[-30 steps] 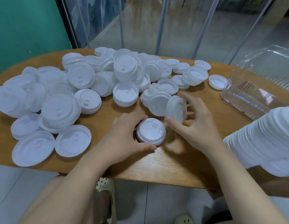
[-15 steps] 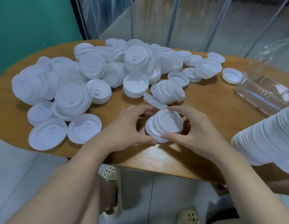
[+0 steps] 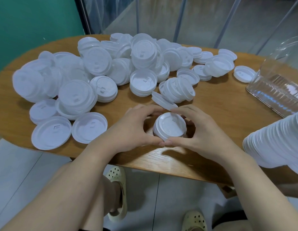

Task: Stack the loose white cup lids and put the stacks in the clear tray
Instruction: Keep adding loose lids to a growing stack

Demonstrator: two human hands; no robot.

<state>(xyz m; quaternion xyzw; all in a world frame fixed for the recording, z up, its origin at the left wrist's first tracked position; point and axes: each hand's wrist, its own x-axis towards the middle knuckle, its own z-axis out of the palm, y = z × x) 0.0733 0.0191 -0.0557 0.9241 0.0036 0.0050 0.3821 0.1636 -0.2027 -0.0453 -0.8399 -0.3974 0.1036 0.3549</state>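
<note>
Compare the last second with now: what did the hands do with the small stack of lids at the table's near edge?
The right hand, open beside leaning lids a second ago, brought some over and closed round the small stack; both hands now cup it, thumbs meeting in front. The left hand kept its hold. The stack grew taller. The clear tray and the tall stack at right did not visibly shift.

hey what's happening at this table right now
A person is sorting white cup lids. Both hands, left hand and right hand, cup a short stack of lids near the wooden table edge. Many loose lids lie beyond. The clear tray sits far right.
</note>
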